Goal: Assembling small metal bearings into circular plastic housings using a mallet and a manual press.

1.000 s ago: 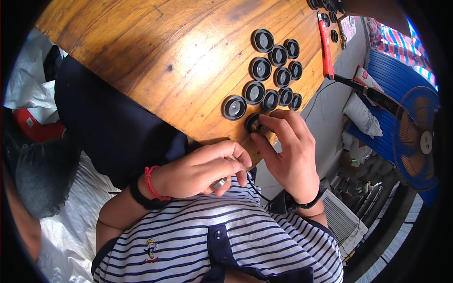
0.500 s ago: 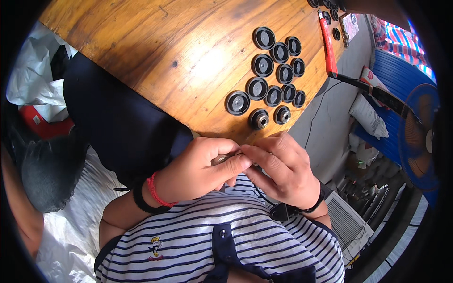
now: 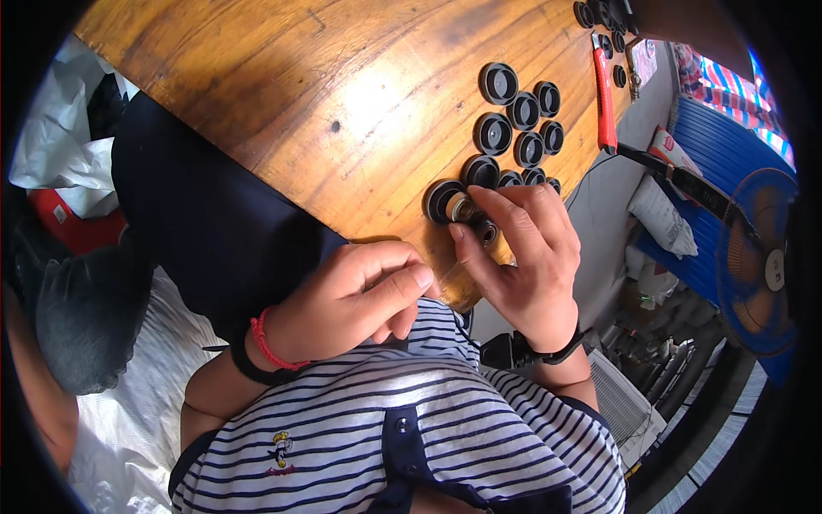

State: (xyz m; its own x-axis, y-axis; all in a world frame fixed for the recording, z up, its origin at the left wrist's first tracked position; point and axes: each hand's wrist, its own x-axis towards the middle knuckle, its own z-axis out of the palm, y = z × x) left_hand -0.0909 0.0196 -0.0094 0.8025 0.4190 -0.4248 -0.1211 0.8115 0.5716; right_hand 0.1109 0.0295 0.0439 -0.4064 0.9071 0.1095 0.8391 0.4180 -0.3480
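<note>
Between the thumb and fingertips of my right hand [image 3: 535, 253] is a small round metal fitting [image 3: 462, 208]. It sits tilted at the right side of a round black plastic cup [image 3: 437, 199] on the wooden table [image 3: 282, 154]. Just beyond that fitting, partly under my right hand, another black cup with a metal piece inside [image 3: 486, 232] shows. My left hand [image 3: 355, 295] hangs in front of the striped shirt, near the table edge, fingers curled and thumb laid over them. Whatever it may hold is hidden.
Several black cups [image 3: 499, 84] stand in loose rows on the table. A red-handled cutter [image 3: 605, 103] lies at the right edge, with more black pieces [image 3: 602, 13] beyond. A fan [image 3: 762, 265] stands at the far right, a white sack [image 3: 661, 216] beside it.
My right hand has left my left hand and moved up to the front cup, carrying the metal fitting. My left hand has shifted slightly left and down. The view has tilted a little.
</note>
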